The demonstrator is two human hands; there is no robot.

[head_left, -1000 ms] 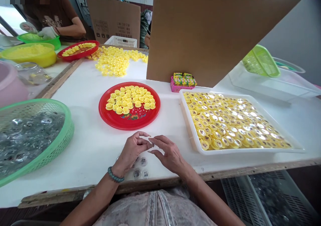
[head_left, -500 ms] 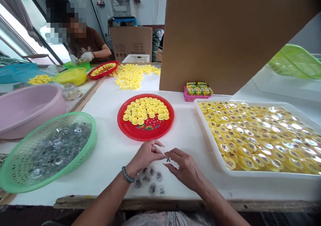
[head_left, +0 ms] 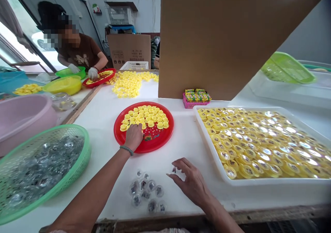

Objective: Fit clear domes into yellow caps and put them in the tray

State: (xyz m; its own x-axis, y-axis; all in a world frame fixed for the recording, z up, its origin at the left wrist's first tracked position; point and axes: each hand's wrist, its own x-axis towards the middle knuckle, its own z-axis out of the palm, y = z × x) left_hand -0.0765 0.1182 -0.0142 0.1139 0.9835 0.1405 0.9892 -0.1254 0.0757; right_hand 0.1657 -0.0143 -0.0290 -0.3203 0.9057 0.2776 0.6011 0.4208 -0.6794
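Observation:
My left hand (head_left: pixel 134 136) reaches over the near left part of a red plate (head_left: pixel 157 144). Its fingers are closed on a small yellow cup-shaped piece; most of that piece is hidden under them. More yellow cups (head_left: pixel 150 123) lie on the plate's far half. In front of the white tray, my right hand (head_left: pixel 190 179) pinches a small clear disc (head_left: pixel 174 170) with a dark print between thumb and fingertips. Several loose clear round pieces (head_left: pixel 146 194) with dark prints lie on the white table between my forearms.
A green basket (head_left: pixel 86 146) of clear pieces stands left, beside a pink basin (head_left: pixel 31 119). Right is a white tray (head_left: pixel 214 158) of yellow pieces with clear tops. A cardboard sheet (head_left: pixel 207 46) rises behind a pink box (head_left: pixel 190 104). A gloved co-worker (head_left: pixel 85 53) works far left.
My left hand has moved from beside my right hand up and left to the red plate. My right hand stays low with the clear disc. The co-worker's hand has moved to another red plate.

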